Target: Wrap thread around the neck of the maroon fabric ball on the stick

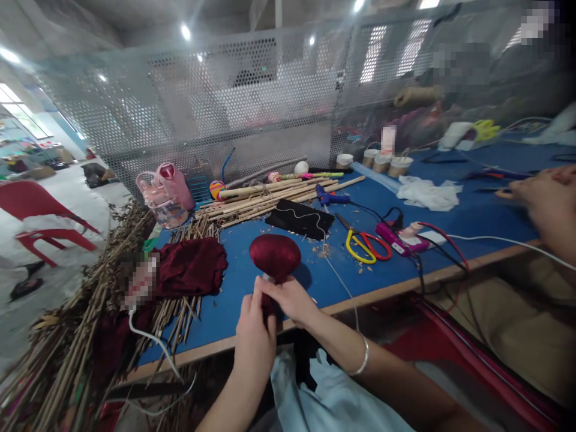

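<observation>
A rounded ball wrapped in dark red satin cloth (275,255) stands above the table's front edge, its gathered neck between my hands. My left hand (256,330) is closed around the lower cloth below the ball. Against the neck, my right hand (290,300) pinches with thumb and fingers, just under the round part. What lies inside the cloth is hidden. Left of my hands, a folded piece of the same dark red cloth (193,267) rests on thin sticks. Beyond the ball lies a black cloth (301,220) with a white cord (335,270) trailing from it.
Yellow-and-red scissors (362,245), a blue glue gun (330,197) and a purple power strip (401,239) lie to the right. Wooden sticks (270,195) and a pink bottle (173,183) are behind. Dry stems crowd the left edge. Another person's hand (549,192) is at the right.
</observation>
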`<state>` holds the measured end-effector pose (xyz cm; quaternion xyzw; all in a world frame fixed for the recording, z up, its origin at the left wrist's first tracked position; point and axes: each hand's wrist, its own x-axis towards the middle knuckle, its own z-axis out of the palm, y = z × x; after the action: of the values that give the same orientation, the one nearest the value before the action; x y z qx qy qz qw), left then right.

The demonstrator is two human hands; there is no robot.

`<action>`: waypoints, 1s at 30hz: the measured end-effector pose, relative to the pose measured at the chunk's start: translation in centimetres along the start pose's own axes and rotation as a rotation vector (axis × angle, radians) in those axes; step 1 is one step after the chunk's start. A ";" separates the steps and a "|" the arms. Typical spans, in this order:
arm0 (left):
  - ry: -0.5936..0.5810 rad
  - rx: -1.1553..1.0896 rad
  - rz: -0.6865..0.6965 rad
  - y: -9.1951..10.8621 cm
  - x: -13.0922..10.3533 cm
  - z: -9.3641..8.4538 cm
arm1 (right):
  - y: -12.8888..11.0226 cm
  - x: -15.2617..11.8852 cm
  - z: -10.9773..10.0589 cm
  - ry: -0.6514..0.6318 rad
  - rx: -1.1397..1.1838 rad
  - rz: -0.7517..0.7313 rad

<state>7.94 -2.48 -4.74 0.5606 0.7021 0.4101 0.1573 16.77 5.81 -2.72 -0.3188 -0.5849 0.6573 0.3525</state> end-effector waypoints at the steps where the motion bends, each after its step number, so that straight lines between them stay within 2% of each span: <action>1: -0.020 0.022 0.035 0.2 -0.2 -0.3 | 0.0 0.1 0.0 0.012 -0.018 0.019; 3: -0.045 0.069 0.089 0.5 0.0 -1.6 | 0.2 0.1 -0.1 0.012 -0.073 0.018; 6: -0.040 0.153 0.044 0.9 1.6 -4.3 | 0.3 0.1 -0.1 -0.015 -0.149 -0.090; 9: 0.043 -0.159 -0.007 1.3 3.4 -5.5 | 0.0 0.1 0.1 -0.111 -0.162 -0.139; 10: 0.022 -0.271 -0.017 1.4 3.8 -5.3 | -0.3 0.2 0.1 -0.145 -0.157 -0.148; 12: -0.094 -0.399 -0.043 1.7 3.9 -4.4 | -0.7 0.2 0.1 -0.178 -0.159 -0.164; 15: -0.238 -0.373 -0.075 1.8 3.2 -3.1 | -1.3 0.3 -0.5 -0.181 -0.149 -0.147; 19: -0.330 -0.311 -0.084 1.2 2.2 -2.7 | -1.5 0.3 -1.2 -0.197 -0.102 -0.135; 25: -0.362 -0.636 -0.316 0.4 1.9 -1.8 | -1.0 0.3 -0.9 -0.216 -0.143 -0.203; 27: -0.309 -0.694 -0.325 0.4 1.8 -1.6 | -0.6 0.3 -0.8 -0.209 -0.178 -0.215; 30: -0.265 -0.577 -0.241 0.3 2.1 -2.0 | -0.3 0.3 -0.9 -0.167 -0.227 -0.222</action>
<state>6.10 -1.38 -2.79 0.4547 0.5917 0.4937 0.4466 17.38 6.56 -2.52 -0.2344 -0.7141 0.5683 0.3349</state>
